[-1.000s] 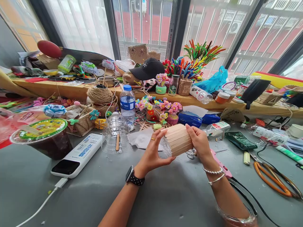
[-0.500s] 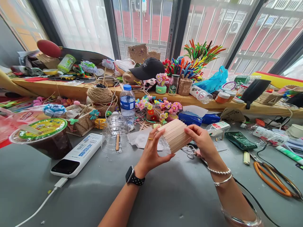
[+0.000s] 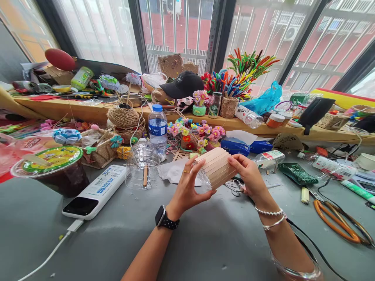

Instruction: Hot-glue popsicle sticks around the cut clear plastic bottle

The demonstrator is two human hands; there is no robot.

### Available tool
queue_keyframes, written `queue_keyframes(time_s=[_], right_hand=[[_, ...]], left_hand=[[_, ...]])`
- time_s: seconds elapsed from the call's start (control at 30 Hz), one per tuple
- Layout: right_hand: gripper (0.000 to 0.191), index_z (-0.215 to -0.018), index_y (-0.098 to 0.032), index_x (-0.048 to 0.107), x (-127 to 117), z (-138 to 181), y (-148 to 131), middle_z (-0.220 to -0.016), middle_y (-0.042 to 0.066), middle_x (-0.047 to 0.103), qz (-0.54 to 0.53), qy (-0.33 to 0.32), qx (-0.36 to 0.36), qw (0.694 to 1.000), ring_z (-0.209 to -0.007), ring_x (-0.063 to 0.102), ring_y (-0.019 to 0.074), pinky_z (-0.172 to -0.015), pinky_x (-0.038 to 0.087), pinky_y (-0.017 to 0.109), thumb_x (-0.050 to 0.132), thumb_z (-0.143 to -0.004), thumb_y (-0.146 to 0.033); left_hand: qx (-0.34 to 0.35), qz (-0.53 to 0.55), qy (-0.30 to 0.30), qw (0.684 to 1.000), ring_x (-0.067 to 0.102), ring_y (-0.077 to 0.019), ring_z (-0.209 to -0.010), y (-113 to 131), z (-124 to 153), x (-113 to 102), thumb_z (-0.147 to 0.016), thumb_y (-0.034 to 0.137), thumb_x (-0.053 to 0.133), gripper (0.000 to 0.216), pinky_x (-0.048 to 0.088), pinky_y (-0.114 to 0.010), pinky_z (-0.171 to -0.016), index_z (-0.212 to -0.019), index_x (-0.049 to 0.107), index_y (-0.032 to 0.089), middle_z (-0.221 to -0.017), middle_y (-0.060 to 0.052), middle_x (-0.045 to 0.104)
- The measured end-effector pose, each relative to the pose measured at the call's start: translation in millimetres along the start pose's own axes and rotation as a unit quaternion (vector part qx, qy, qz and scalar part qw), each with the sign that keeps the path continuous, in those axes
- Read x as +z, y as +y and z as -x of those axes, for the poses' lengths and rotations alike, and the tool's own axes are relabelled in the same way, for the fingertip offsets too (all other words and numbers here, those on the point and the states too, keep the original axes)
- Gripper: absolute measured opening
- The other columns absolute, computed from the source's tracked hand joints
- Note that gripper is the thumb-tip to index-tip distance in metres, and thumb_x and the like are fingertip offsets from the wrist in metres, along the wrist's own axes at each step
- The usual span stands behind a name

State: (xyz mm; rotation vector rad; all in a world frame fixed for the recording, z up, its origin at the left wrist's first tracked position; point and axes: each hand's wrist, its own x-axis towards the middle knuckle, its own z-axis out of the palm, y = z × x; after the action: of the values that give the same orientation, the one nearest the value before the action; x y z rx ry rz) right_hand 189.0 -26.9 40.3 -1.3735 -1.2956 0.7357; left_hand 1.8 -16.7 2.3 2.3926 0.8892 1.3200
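Note:
Between my hands, raised above the grey table, is a clear plastic bottle piece covered with pale wooden craft sticks [image 3: 219,168] set side by side. My left hand [image 3: 190,187] grips its clear end, fingers on top and thumb below. My right hand [image 3: 249,173] pinches the stick ends on the right side. Beyond my left hand, a cut clear bottle top [image 3: 143,164] with a single craft stick [image 3: 145,175] on it stands on the table. Scissors [image 3: 234,187] lie partly hidden behind my right hand.
At left are a lidded drink cup [image 3: 52,168] and a white power bank [image 3: 96,191] with a cable. A blue-capped water bottle [image 3: 158,130] stands behind. Orange-handled shears [image 3: 336,220] lie at right. A crowded wooden ledge [image 3: 181,113] runs along the windows.
My right wrist and forearm have shifted slightly left. My grip on the stick-covered bottle piece looks the same.

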Motion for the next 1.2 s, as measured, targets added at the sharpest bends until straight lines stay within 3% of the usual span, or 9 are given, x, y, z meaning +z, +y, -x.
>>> queue_keyframes(time_s=[0.17, 0.37, 0.83, 1.2], right_hand=[[0.024, -0.066, -0.019, 0.050, 0.9, 0.2, -0.9, -0.063, -0.003, 0.046, -0.020, -0.002, -0.015, 1.000, -0.060, 0.038, 0.0090, -0.054, 0.030, 0.020, 0.054, -0.067, -0.042], [0.024, -0.067, -0.018, 0.051, 3.5, 1.4, -2.3, -0.065, -0.003, 0.047, -0.026, 0.009, -0.019, 0.999, -0.062, 0.040, 0.0092, -0.056, 0.032, 0.020, 0.054, -0.067, -0.041], [0.029, -0.068, -0.017, 0.051, 5.6, 1.1, 1.1, -0.065, -0.002, 0.049, -0.010, 0.018, -0.005, 1.000, -0.060, 0.043, 0.0091, -0.054, 0.034, 0.021, 0.058, -0.062, -0.045], [0.030, -0.067, -0.017, 0.049, 7.0, 2.8, -1.7, -0.062, -0.003, 0.047, 0.017, 0.020, -0.030, 0.999, -0.057, 0.042, 0.0085, -0.052, 0.034, 0.020, 0.055, -0.065, -0.047]], left_hand=[[0.002, -0.019, -0.023, 1.000, 0.016, -0.0268, -0.125, 0.8, 1.3, -0.6, -0.066, 0.030, 0.060, 0.064, 0.027, -0.043, -0.099, -0.121, 0.028, 0.025, -0.135, -0.010, 0.015], [0.011, -0.041, -0.011, 0.999, 0.016, -0.0273, -0.126, -0.6, 1.4, 0.0, -0.066, 0.027, 0.059, 0.060, 0.028, -0.044, -0.098, -0.118, 0.028, 0.024, -0.134, -0.011, 0.015], [0.116, -0.132, 0.018, 0.984, 0.018, -0.0315, -0.125, -5.1, 1.2, 2.0, -0.068, 0.027, 0.057, 0.059, 0.030, -0.051, -0.095, -0.119, 0.026, 0.023, -0.131, -0.014, 0.019], [0.094, -0.120, 0.048, 0.987, 0.023, -0.0298, -0.123, -5.5, 0.7, 2.9, -0.067, 0.030, 0.058, 0.083, 0.031, -0.048, -0.096, -0.130, 0.007, 0.014, -0.128, -0.019, 0.028]])
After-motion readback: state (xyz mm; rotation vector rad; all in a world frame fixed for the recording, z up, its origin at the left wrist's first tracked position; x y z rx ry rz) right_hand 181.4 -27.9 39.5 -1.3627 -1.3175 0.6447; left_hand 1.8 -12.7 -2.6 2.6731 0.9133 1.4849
